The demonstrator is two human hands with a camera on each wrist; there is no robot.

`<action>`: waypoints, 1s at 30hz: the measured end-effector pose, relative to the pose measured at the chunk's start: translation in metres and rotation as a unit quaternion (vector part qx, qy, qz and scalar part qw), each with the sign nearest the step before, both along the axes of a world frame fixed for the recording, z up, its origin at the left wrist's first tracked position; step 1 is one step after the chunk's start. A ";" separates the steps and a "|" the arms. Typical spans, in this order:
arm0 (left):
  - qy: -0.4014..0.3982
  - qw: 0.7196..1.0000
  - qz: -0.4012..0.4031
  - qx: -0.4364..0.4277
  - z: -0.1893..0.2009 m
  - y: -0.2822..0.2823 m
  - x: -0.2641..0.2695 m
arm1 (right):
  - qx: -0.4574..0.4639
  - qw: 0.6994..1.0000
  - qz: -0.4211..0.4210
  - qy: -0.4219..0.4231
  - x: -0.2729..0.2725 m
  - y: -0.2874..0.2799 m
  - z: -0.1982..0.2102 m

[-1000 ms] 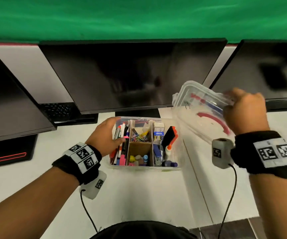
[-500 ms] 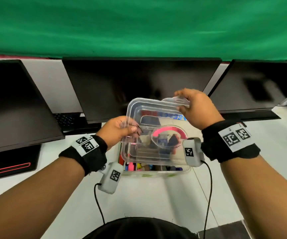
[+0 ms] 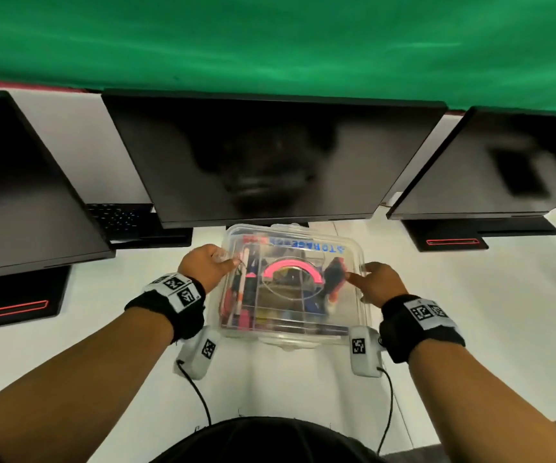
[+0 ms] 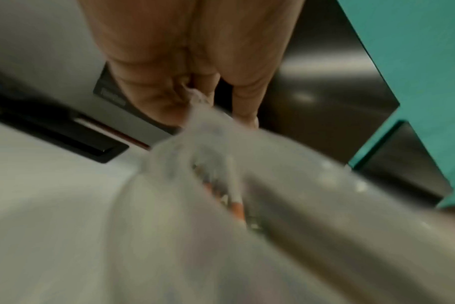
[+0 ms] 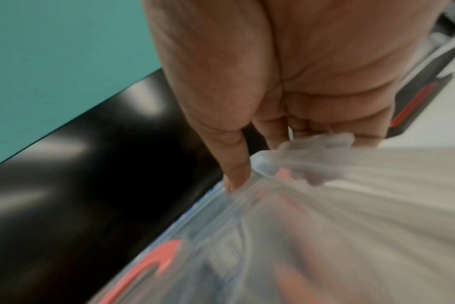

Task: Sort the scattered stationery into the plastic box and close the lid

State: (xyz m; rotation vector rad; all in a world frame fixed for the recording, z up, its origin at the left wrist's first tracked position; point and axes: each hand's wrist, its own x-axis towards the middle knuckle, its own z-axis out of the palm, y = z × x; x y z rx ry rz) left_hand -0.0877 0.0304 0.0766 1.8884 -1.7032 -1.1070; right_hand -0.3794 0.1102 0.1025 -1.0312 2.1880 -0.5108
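Note:
The clear plastic box (image 3: 286, 334) stands on the white desk just in front of the middle monitor. Its clear lid (image 3: 295, 248), marked with a pink arc and blue lettering, lies flat on top of it. Pens, markers and other stationery (image 3: 241, 295) show blurred through the lid. My left hand (image 3: 208, 264) pinches the lid's left rim, thumb on top. My right hand (image 3: 375, 282) holds the right rim. In the left wrist view my left hand (image 4: 195, 78) clamps the lid's edge (image 4: 208, 127). In the right wrist view my right hand (image 5: 273, 98) has its thumb on the lid (image 5: 307, 162).
Three dark monitors stand along the back, the middle one (image 3: 270, 162) right behind the box. A keyboard (image 3: 119, 218) lies behind at the left. Black monitor bases with red stripes sit at far left (image 3: 13, 305) and right (image 3: 453, 242). A green backdrop hangs behind.
The lid was held tilted above the box half a second ago; now it lies flat on the box. Both hands came down with it, and the right hand shifted to the right rim.

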 end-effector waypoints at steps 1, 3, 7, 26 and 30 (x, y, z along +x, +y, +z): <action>-0.065 0.997 -0.014 -0.031 0.002 -0.001 -0.003 | 0.009 1.000 0.015 0.021 -0.003 -0.003 -0.002; -0.088 0.995 -0.018 -0.045 0.004 -0.003 -0.006 | 0.049 0.995 0.062 0.054 -0.010 -0.010 -0.002; -0.075 0.996 0.027 -0.035 0.001 0.000 -0.005 | 0.107 0.989 0.103 -0.016 -0.023 -0.014 -0.001; -0.209 0.978 0.006 -0.021 -0.001 0.008 0.001 | 0.035 0.974 0.139 0.177 -0.007 -0.009 -0.008; -0.250 0.968 -0.015 -0.002 0.008 0.009 0.000 | 0.043 0.970 0.149 0.188 -0.006 -0.012 -0.009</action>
